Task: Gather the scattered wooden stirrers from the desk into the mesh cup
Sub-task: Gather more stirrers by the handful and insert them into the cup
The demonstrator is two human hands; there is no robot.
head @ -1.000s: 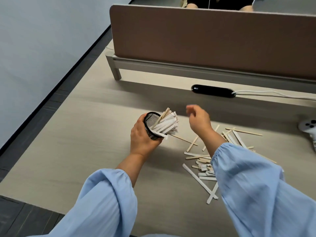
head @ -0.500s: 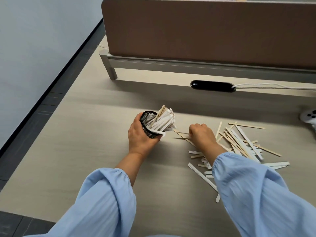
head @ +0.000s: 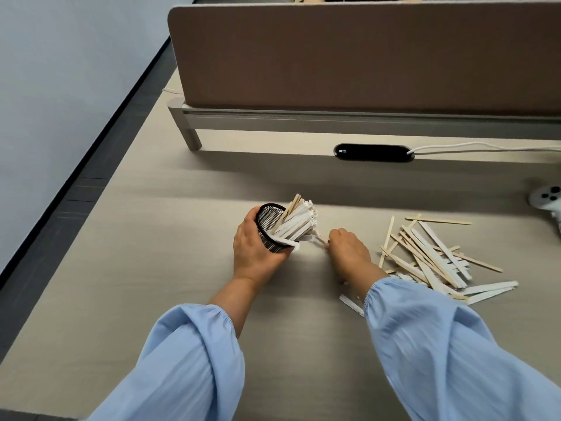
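Left hand (head: 258, 253) grips tilted mesh cup (head: 271, 229); right hand (head: 349, 250) pinches stirrer (head: 319, 239). Risk: tilt spills bundle.

Pale wood-grain desk (head: 127, 268) under soft, even light. At its far edge a brown fabric divider (head: 364, 56) stands on a light metal rail (head: 334, 120) with a rounded foot (head: 191, 141). Beyond the grip, a black oval grommet (head: 373, 152) passes a white cable (head: 485, 146) rightward. Left of the desk: dark floor (head: 39, 238), black skirting, and a pale blue-grey wall (head: 60, 71).
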